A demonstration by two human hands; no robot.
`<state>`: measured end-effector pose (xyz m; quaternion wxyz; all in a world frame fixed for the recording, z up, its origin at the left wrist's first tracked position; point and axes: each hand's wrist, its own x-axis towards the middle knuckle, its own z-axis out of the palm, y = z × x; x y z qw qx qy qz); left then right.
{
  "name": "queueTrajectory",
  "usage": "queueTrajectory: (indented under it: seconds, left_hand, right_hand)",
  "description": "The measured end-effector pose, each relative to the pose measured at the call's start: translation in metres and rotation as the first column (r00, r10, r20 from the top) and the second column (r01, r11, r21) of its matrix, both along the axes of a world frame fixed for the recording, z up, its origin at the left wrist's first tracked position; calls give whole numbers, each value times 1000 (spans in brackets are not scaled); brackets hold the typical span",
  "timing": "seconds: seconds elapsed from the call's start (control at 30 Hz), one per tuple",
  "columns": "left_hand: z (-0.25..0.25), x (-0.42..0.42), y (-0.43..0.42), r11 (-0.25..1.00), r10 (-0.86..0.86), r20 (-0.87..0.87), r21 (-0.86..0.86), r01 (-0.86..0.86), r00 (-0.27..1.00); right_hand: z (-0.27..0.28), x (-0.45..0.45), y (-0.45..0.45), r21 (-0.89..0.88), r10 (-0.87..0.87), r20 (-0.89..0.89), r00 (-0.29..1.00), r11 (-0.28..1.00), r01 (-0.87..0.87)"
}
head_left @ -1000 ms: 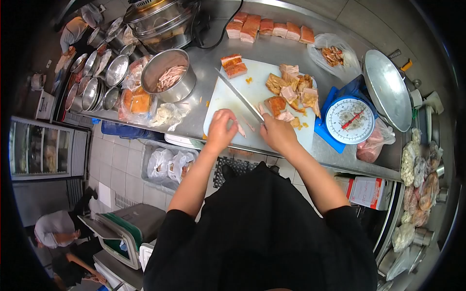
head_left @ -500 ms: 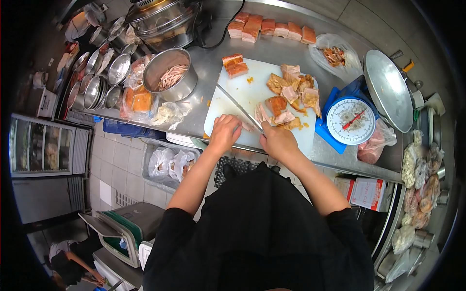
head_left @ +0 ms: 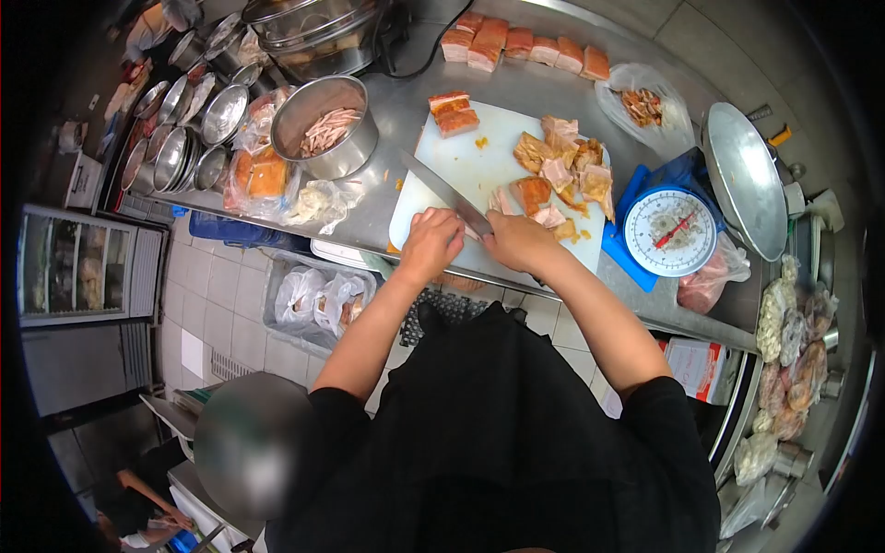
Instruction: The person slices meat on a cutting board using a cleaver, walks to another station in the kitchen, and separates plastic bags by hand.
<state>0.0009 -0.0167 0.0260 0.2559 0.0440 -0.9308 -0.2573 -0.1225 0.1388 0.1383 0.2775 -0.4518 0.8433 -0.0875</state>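
On the white cutting board point(head_left: 441, 164), my right hand point(head_left: 521, 244) is wrapped round the handle of a knife point(head_left: 452, 196), whose blade points up and left. My left hand point(head_left: 431, 242) lies beside the blade near the board's front edge, fingers curled down on a pale piece of pork mostly hidden beneath them. Several chunks of roast pork point(head_left: 532, 194) with browned skin are heaped on the board's right side. A sliced block of roast pork point(head_left: 454, 114) sits at the far left corner.
A steel pot point(head_left: 356, 147) of meat strips stands left of the board. A blue dial scale point(head_left: 669, 230) is on the right. Pork blocks point(head_left: 518, 43) line the back, near a bag of scraps point(head_left: 643, 107). Another person's arm point(head_left: 152, 495) shows at lower left.
The knife's blade has turned so more of its flat side shows, and my right hand has shifted slightly left. A blurred round shape has appeared at lower left.
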Motion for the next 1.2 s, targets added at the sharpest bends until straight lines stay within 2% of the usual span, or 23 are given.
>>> queueTrajectory:
  seconds: [0.13,0.2,0.23,0.3,0.33,0.37,0.4,0.43,0.47,0.5,0.53,0.57,0.6,0.73,0.77,0.8,0.83,0.87,0.9,0.93,1.07,1.13,1.2]
  left_hand:
    - [-1,5,1,1000,6,-18,24,-6,1000]
    - [1,0,0,1000,-3,-23,17,3,1000]
    - [1,2,-1,999,-15,-16,28,16,1000]
    - [2,0,-4,999,-34,-18,33,34,999]
    - [0,0,-5,993,-5,-25,116,8,1000]
    - [-3,1,-4,980,23,-26,200,-17,999]
    - [-1,-2,-1,979,19,-24,203,-13,1000]
    - [0,-10,2,830,112,-3,550,-92,994]
    - [3,-18,5,560,190,52,814,-151,980]
    - [16,-26,10,564,183,49,813,-146,982]
    - [38,-34,17,129,96,35,991,-47,995]
    - [57,-41,22,-342,25,-18,939,25,1000]
    - [67,-46,27,-470,-25,-110,879,85,994]
    - [15,-65,9,-461,-153,-209,880,117,966]
    - [11,-65,7,-201,-120,-23,980,-2,993]
    - [10,-66,6,65,-39,147,987,-144,988]
    - [12,-64,7,67,-47,147,987,-144,988]
    - [13,-58,10,652,4,168,747,-130,986]
    - [17,-53,14,974,58,150,206,-88,987]
    - [22,-54,24,994,70,94,79,-77,993]
    - [28,-76,33,996,-70,166,-45,79,984]
    - [35,-88,32,968,-104,396,-169,183,912]
    - [43,-99,27,946,-111,464,-222,236,879]
  right_hand:
    - [-15,10,4,73,-82,33,996,994,80]
    - [-33,0,-3,-184,-70,-1,998,981,68]
    - [-30,-4,-2,-188,-78,-3,997,979,76]
    - [-15,-18,2,-102,-260,387,885,942,321]
    - [-20,-20,10,-194,-289,515,807,878,438]
    - [-19,-23,20,-193,-290,514,807,878,438]
    - [-4,-24,29,-196,-286,651,703,831,520]
    - [4,-26,38,-186,-264,770,581,778,600]
    - [-3,-31,46,-174,-183,880,438,734,656]
    - [-6,-32,50,-178,-183,880,439,729,661]
    - [-7,-34,52,-129,-137,938,319,715,687]
    - [-8,-35,53,-79,-85,977,195,705,705]
    - [-12,-36,52,-74,-100,976,196,689,721]
    - [-11,-50,64,-145,-91,962,256,624,768]
    - [-8,-55,73,-145,-92,963,254,618,772]
    - [2,-59,83,-170,-152,940,304,566,806]
    - [10,-64,93,-199,-215,912,350,513,835]
    - [15,-67,103,-199,-217,912,348,507,839]
    - [18,-67,114,-220,-232,902,364,479,850]
    - [20,-65,121,-241,-248,891,381,452,859]
    - [22,-45,134,-215,-253,905,342,421,881]
    - [17,-37,138,-210,-266,900,345,427,879]
    - [17,-31,142,-206,-278,894,352,442,873]
